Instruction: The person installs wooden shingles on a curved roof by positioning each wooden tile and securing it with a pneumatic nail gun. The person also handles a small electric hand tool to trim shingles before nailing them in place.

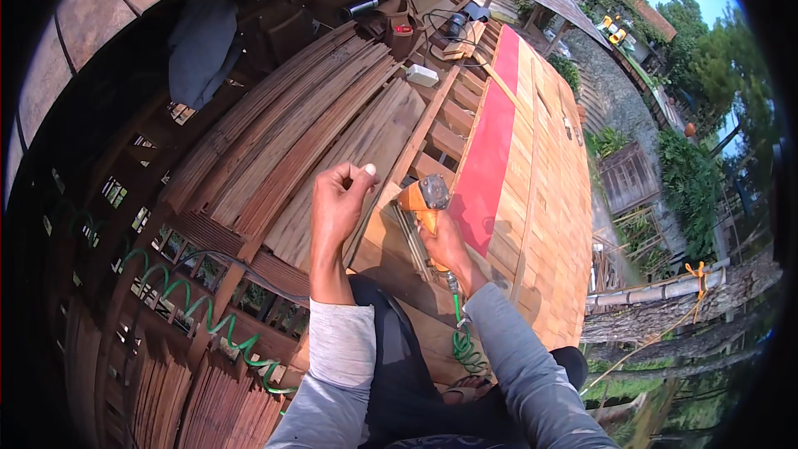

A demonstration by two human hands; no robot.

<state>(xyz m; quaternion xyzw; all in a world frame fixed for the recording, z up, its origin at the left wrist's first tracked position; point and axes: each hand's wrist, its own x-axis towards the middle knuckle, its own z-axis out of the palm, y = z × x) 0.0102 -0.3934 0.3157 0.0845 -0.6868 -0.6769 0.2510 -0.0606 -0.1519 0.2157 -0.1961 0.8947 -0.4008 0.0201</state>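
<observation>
My right hand [450,243] grips the handle of an orange air nailer [426,200], whose dark grey head points up and away. A green coiled air hose [467,351] runs down from the fitting at its base. To the left, my left hand [339,201] is raised with its fingers curled in and the thumb against them. What it holds, if anything, is hidden. Beneath both hands lie wooden boards and open framing of the sloping surface. A red strip [489,162] of sheet runs up the slope beside the nailer, bordering laid light wood shingles [544,175].
Stacked brown planks [307,120] lie across dark rafters on the left. A white box [422,76], a dark power tool [455,25] and cords sit farther up. Another green coiled hose [204,316] hangs at lower left. Right of the shingles, the surface ends above plants and ground.
</observation>
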